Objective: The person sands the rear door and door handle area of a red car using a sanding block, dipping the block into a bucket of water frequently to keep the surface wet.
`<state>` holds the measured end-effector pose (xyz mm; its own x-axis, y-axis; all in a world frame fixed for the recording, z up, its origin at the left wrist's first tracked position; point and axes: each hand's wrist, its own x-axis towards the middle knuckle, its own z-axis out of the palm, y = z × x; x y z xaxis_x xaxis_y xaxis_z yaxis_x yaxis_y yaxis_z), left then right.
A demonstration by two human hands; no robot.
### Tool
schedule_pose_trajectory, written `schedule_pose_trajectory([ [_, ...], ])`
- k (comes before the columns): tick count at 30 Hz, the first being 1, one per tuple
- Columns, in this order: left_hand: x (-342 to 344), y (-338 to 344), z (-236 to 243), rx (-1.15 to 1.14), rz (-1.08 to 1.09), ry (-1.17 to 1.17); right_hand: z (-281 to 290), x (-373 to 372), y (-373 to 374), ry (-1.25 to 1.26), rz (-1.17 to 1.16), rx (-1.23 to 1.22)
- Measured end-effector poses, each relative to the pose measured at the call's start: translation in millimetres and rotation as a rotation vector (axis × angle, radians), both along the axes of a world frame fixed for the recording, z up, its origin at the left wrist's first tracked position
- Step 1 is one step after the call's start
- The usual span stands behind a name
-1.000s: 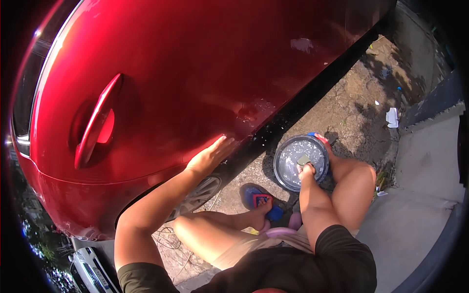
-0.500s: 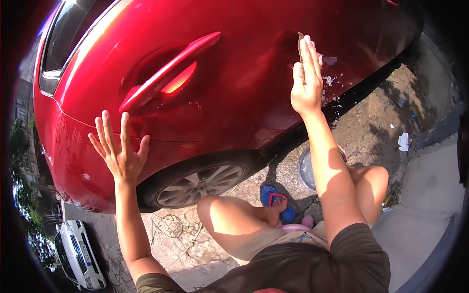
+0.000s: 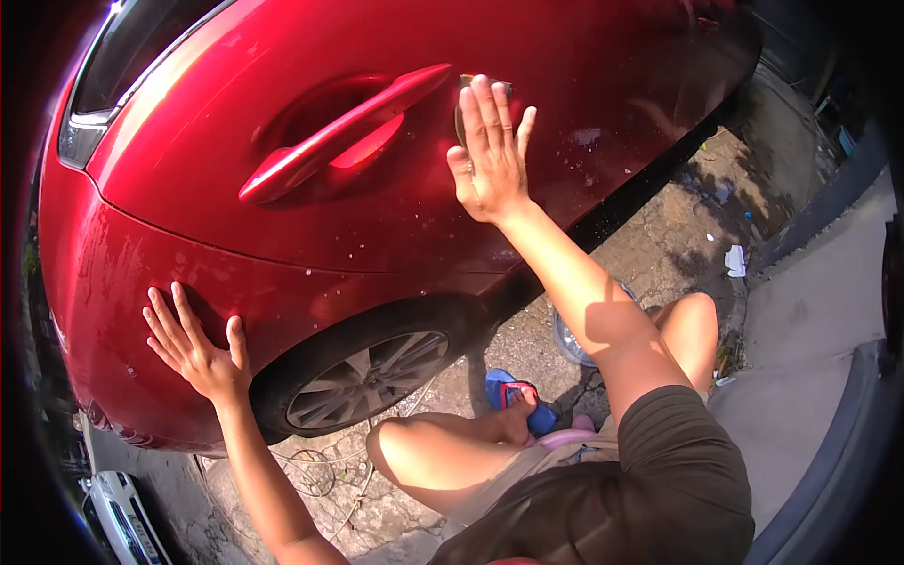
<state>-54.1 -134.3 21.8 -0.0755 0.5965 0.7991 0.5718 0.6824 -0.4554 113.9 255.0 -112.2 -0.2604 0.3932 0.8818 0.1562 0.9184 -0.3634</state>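
Observation:
My left hand (image 3: 198, 353) lies with fingers spread on the red car's body (image 3: 141, 264), left of the wheel arch; nothing is in it. To the right of the door handle (image 3: 348, 137), my right hand (image 3: 494, 169) is stretched flat against the car door. Under its fingers is a dark olive-brown flat cloth or pad (image 3: 460, 124), pressed to the paint. Only its edges show, so I cannot tell its exact kind. Water drops and small flecks of foam dot the door around and below this hand.
A wheel (image 3: 367, 381) stands close in front of my knees. Beside my foot in a blue sandal (image 3: 513, 391) is a basin (image 3: 570, 344), partly hidden by my right arm. A thin hose or cable (image 3: 320, 466) loops on the ground. To the right runs a concrete ledge (image 3: 810, 311); a white car (image 3: 122, 518) stands lower left.
My right hand has swept left across the door with the dark cloth or pad, nearer the handle. My left hand now sits lower, farther from the handle. The whole view has shifted slightly.

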Motion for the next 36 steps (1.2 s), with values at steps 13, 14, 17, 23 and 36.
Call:
schedule_pose_trajectory([
  [13, -5, -3, -2, 0.004, -0.025, 0.009, 19, 22, 9, -0.255, 0.374, 0.427],
  [14, -2, -5, 3, 0.004, -0.016, 0.017, 32, 27, 25, -0.291, 0.319, 0.476],
  [17, -3, 2, 1, 0.004, -0.036, 0.017, 39, 63, 76, -0.351, 0.182, 0.529],
  [23, -4, -4, 0, -0.018, -0.033, 0.004, 47, 29, 56, -0.324, 0.401, 0.584],
  [36, -5, 1, 0, 0.003, -0.051, 0.004, 69, 10, 39, -0.097, -0.067, 0.19],
])
